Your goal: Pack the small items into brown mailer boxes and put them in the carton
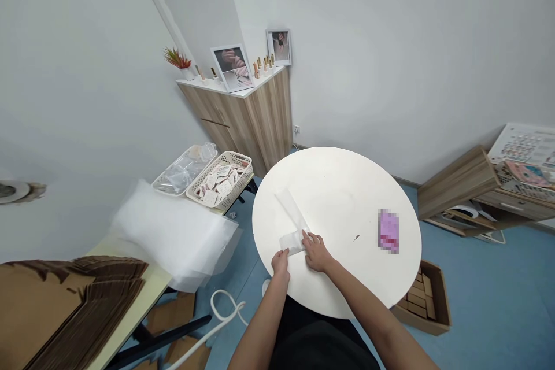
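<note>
Hands: left hand point(280, 261) and right hand point(316, 251) were apart, both touching the bag; any clamp could not be determined.
Item: clear plastic bag point(291, 241), folded, its strip running to 11 o'clock, lay on the round white bench point(347, 185).
Rest: blurred pink packet point(388, 231) at 3 o'clock; white basket point(219, 180) of printed packets at 10 o'clock.

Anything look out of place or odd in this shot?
Yes. Loose flattened cardboard pieces lie on the blue floor under the pale desk, apart from the cardboard stack on it, as if dropped. The pink item on the round white table is pixelated, so it cannot be identified.
</note>
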A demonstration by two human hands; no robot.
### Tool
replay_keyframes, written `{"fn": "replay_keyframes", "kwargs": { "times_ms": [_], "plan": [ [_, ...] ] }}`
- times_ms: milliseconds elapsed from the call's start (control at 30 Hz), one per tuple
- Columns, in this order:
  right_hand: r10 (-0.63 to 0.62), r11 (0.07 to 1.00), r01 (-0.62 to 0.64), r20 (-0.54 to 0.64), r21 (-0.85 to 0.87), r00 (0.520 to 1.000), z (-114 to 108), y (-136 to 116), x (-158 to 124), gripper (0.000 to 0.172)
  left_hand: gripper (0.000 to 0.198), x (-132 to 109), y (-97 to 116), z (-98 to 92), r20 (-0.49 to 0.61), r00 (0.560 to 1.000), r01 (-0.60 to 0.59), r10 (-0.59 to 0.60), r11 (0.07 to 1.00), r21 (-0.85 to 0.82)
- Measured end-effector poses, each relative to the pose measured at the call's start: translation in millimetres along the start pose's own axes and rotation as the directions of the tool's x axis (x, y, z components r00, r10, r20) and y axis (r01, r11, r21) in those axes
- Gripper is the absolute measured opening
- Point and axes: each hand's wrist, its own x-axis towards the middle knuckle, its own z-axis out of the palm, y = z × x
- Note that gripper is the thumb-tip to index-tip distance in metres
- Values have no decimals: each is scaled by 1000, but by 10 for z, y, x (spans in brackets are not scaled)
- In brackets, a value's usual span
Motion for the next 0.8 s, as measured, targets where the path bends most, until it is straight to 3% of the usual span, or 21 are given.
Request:
{"fn": "replay_keyframes", "kwargs": {
  "times_ms": [333, 500, 600, 667, 700, 800],
  "plan": [
    [69, 994, -71, 28, 80, 997, -11, -84, -18, 55, 21, -2, 74, 147, -94, 996, -27, 7, 978, -206],
    [68, 992, -69, 13, 110, 998, 21, -68, -15, 52, 16, -16, 183, 171, -35, 999, -35, 26, 954, -299],
    [59, 986, -57, -9, 159, 998, 71, -25, -12, 54, 13, -30, 265, 205, 45, 992, -103, 120, 954, -283],
    [48, 975, -38, -40, 218, 998, 101, 19, -8, 56, 14, -46, 290, 217, 131, 953, -246, 272, 952, -184],
    [35, 966, -18, -63, 257, 997, 111, 43, -4, 58, 16, -56, 289, 217, 178, 914, -350, 366, 930, -116],
    [-1, 914, 57, -138, 402, 990, 117, 112, 13, 60, 26, -90, 242, 196, 286, 747, -643, 600, 761, 86]
  ]
}}
